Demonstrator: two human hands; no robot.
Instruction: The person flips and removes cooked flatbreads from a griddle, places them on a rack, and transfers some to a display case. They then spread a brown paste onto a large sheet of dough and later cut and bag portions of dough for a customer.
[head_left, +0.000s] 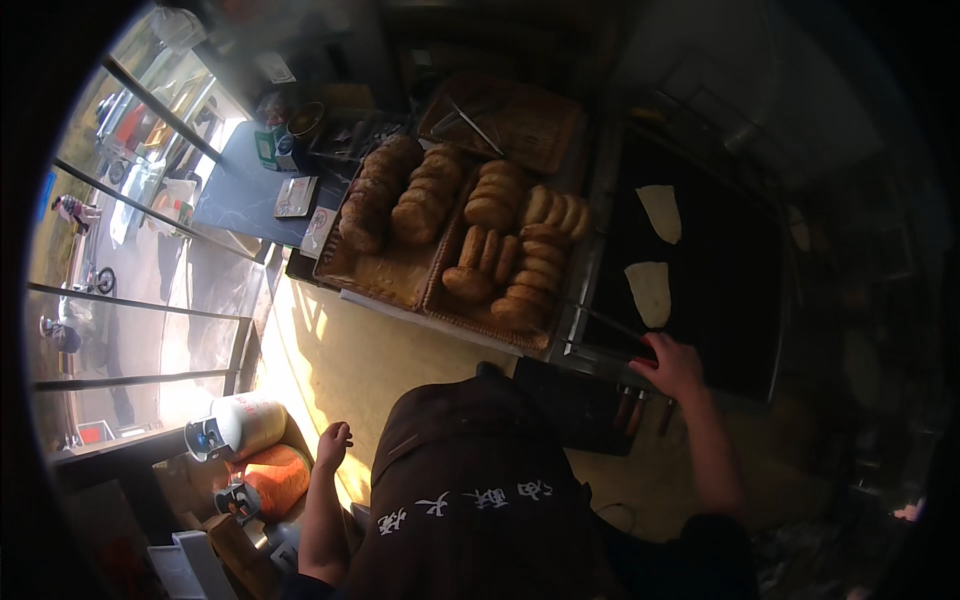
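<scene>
My right hand (675, 366) grips a red-handled tool (646, 354) at the near left edge of a dark flat griddle (720, 300). Thin metal arms, apparently those of tongs, reach left from it towards the bread baskets. Two flat pale dough pieces (660, 214) (649, 294) lie apart on the griddle, the nearer one just beyond my fingers. My left hand (334, 447) hangs low at my left side, its fingers curled, with nothing visible in it. Round browned breads (525, 277) stand in rows in two wicker baskets (431, 289) on the counter.
Gas cylinders (251, 427) (274, 480) lie low on the left beside a glazed front. A dark side table (240, 187) bears small boxes. Behind the breads is a wicker tray (525, 120) with a metal utensil (478, 127). Wooden-handled tools (636, 414) hang below the griddle.
</scene>
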